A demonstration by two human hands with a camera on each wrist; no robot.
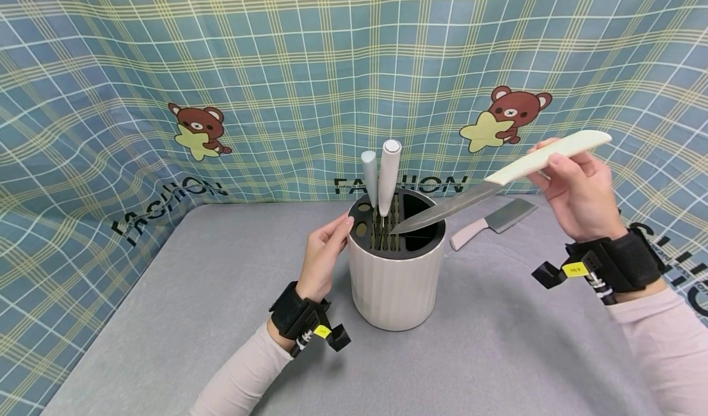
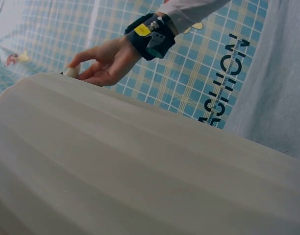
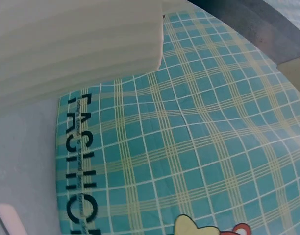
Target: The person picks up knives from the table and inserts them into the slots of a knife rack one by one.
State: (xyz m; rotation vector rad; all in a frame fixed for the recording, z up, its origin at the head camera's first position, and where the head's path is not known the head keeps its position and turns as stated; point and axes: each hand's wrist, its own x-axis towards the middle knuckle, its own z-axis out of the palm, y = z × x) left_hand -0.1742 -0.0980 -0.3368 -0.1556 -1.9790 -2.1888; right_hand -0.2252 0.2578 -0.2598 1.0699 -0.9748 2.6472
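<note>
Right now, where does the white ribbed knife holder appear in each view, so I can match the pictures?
Head: the knife holder stands just right of centre, mostly in the lower half.
Left wrist: it fills most of the lower part, edge to edge.
Right wrist: it occupies the upper left, cut off by the frame.
Shared landmark: the black lettering.

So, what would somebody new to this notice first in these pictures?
Probably the long knife, its pale handle in the person's right grip at the right of the head view, its tip pointing toward the black top of the ribbed pot. That pot stands mid-table, two handles sticking up from it and the left grip at its rim. Behind, the checked cloth carries two cartoon bears.
</note>
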